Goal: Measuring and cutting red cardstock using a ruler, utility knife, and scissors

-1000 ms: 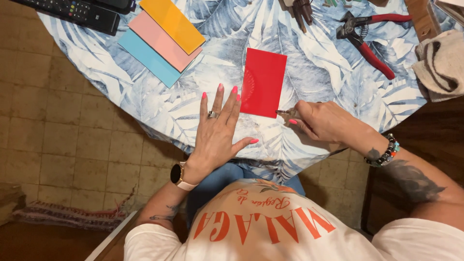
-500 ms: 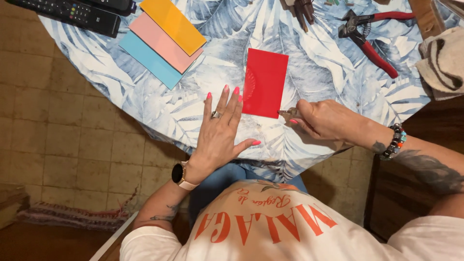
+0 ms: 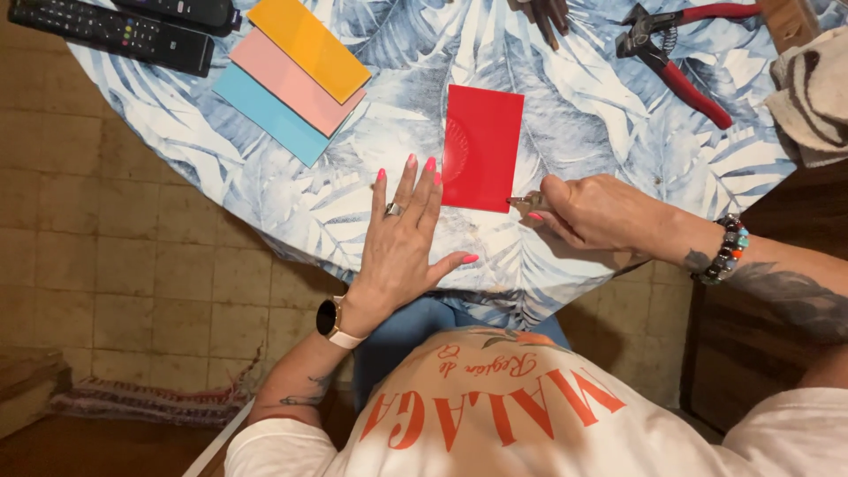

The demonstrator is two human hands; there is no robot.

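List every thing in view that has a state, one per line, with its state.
red sheet: flat on the table, its near corner at the tool's tip.
left hand: open, palm down, fingertips at the red sheet's edge.
right hand: closed around a small tool.
coloured sheets: fanned, overlapping, untouched.
red pliers: lying on the table, unheld.
remote controls: lying at the table's edge.
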